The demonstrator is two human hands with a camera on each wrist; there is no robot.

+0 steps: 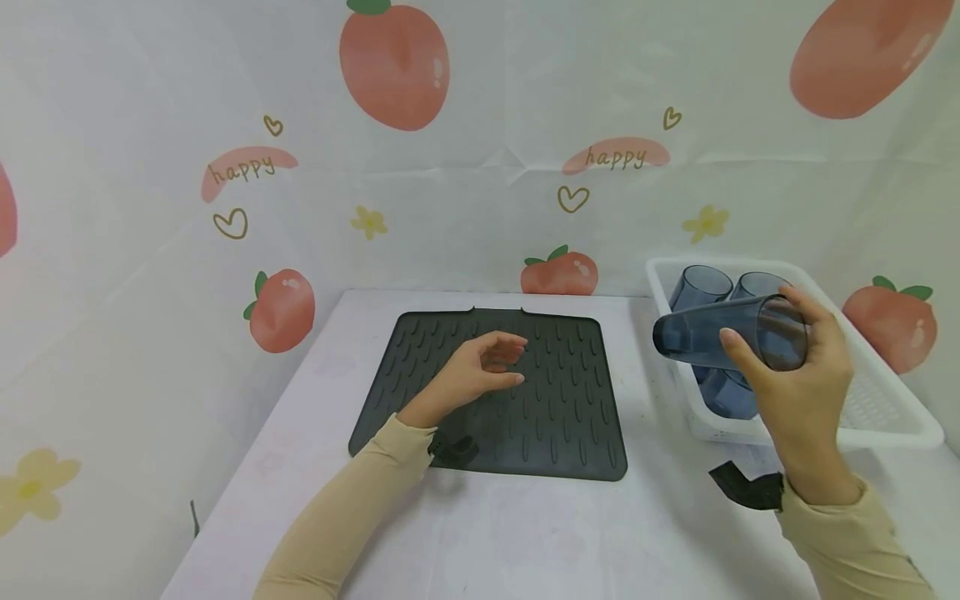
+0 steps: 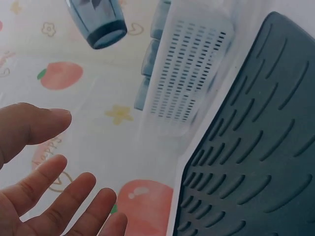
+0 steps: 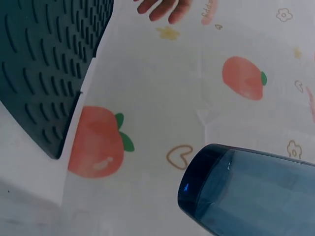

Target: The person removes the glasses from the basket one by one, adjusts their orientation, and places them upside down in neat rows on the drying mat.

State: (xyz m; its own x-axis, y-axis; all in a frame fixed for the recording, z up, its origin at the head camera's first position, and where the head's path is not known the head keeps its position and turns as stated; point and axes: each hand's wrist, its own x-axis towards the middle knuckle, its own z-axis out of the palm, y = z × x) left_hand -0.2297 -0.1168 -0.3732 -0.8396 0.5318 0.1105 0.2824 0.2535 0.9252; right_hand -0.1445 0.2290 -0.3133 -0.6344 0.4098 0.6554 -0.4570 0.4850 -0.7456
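A tall blue-tinted drinking glass [image 1: 720, 332] lies sideways in my right hand [image 1: 810, 392], which grips it near the rim, above a white basket [image 1: 888, 417]. Its thick dark base points left, and it fills the lower right of the right wrist view [image 3: 261, 191]. My left hand [image 1: 483, 367] hovers over a dark ridged drying mat [image 1: 555, 400] with fingers loosely bent and nothing in them. In the left wrist view the left hand's fingers [image 2: 74, 206] are spread apart from the thumb. More blue glasses [image 1: 701, 287] stand in the basket's left part.
The white table [image 1: 510, 533] holds the mat at its middle and the basket at the right. Behind it hangs a white sheet [image 1: 465, 192] printed with peaches, hearts and flowers. The basket's perforated side [image 2: 189, 73] shows in the left wrist view.
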